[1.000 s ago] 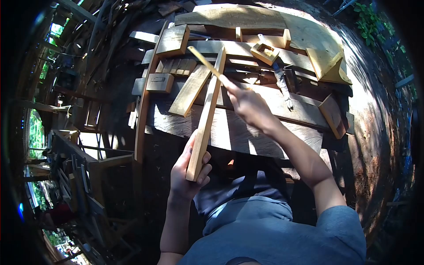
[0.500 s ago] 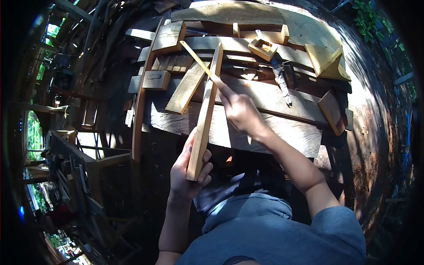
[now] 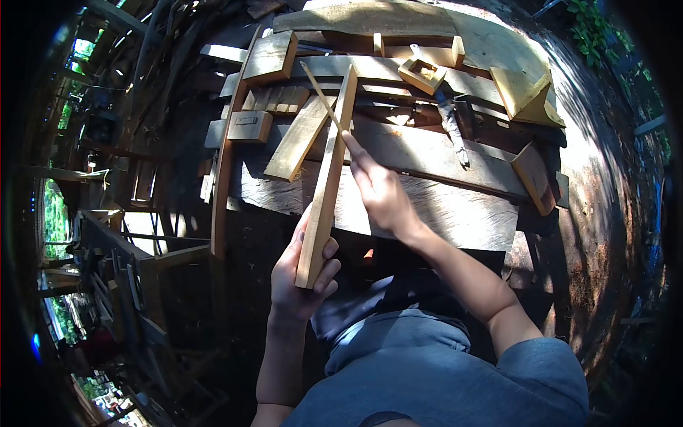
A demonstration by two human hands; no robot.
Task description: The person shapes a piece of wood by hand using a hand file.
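- Left hand (image 3: 302, 274) is wrapped around the near end of a long pale wooden slat (image 3: 327, 178); fingers are curled over its face and the thumb lies along the left edge. The slat runs up and away from the body, its far end lying over the boards of the workbench (image 3: 441, 213).
- Right hand (image 3: 380, 192) pinches a thin light-coloured wooden stick (image 3: 321, 96) between its fingertips; the grip is closed. The stick slants up and left across the slat's upper part. Whether it touches the slat face there cannot be told.
- Change over the last second: the right hand has drawn back toward the body and slightly left, taking the stick with it, so the stick's tip now sits lower over the bench. The left hand has shifted only a little and keeps the same hold.
- Judgement: the stick is being worked along the slat, probably to gauge or mark it; the slat stays braced, so the work looks mid-course.
- On the bench beyond: a small square wooden block with a rectangular hole (image 3: 422, 73), a yellow wedge-shaped offcut (image 3: 526, 96), a flat plank (image 3: 295, 142) just left of the slat, and a dark metal-bladed tool (image 3: 452, 132).
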